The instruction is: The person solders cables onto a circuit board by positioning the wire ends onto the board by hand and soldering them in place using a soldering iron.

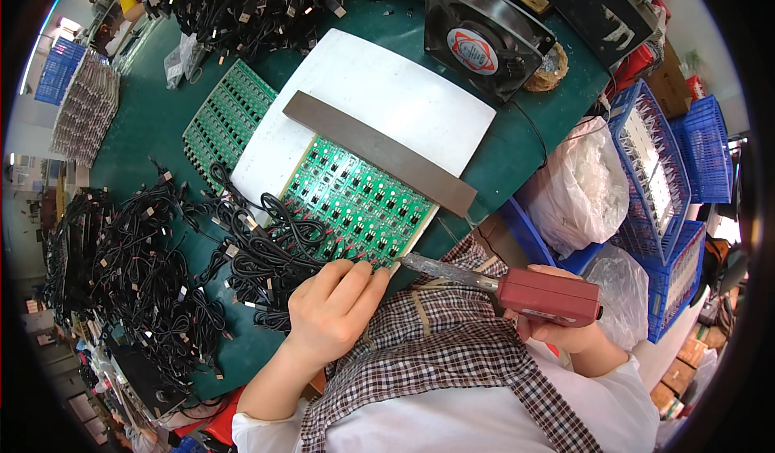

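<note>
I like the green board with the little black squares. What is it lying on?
The green circuit board lies on a white board, under a grey metal bar at its far edge. Black cables and the left hand cover its near edge, hiding what lies beneath there.

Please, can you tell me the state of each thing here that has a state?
soldering iron: held in right hand, tip at the board edge
left hand: fingers pressing a wire at the circuit board panel
metal bar: lying flat across the panel's top
fan: standing tilted; spinning cannot be told
</note>
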Demonstrator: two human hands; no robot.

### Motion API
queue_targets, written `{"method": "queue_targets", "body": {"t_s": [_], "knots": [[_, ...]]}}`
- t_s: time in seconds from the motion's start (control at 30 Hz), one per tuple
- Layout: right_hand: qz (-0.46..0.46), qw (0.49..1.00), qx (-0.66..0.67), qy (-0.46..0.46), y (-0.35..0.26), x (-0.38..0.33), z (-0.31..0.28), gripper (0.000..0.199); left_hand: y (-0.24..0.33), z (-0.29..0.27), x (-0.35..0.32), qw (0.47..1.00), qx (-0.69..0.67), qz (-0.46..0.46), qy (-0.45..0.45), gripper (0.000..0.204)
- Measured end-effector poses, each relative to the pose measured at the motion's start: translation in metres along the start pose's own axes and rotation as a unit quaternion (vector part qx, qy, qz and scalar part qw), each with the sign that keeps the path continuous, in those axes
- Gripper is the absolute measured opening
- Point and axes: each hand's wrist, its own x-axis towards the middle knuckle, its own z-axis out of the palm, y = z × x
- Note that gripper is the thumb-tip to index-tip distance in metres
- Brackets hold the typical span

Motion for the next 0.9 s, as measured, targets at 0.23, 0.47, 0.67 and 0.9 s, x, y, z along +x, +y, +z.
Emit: {"method": "queue_targets", "body": {"t_s": [0.23, 0.47, 0.67, 0.9], "knots": [[0.003, 1.0, 0.02, 0.021, 0.001, 0.001, 0.002, 0.074, 0.005, -0.004, 0.001, 0.999, 0.035, 0.002, -0.009, 0.024], [-0.022, 0.999, -0.013, -0.026, 0.008, 0.001, -0.001, 0.076, 0.019, -0.014, 0.006, 0.993, 0.102, -0.053, -0.018, 0.022], [-0.038, 0.997, -0.034, -0.053, 0.009, 0.007, 0.001, 0.078, 0.011, -0.009, 0.0, 0.996, 0.067, -0.039, -0.034, 0.024], [-0.039, 0.994, -0.079, -0.061, 0.003, 0.011, 0.002, 0.077, 0.008, -0.006, 0.003, 0.996, 0.083, -0.008, -0.029, 0.02]]}}
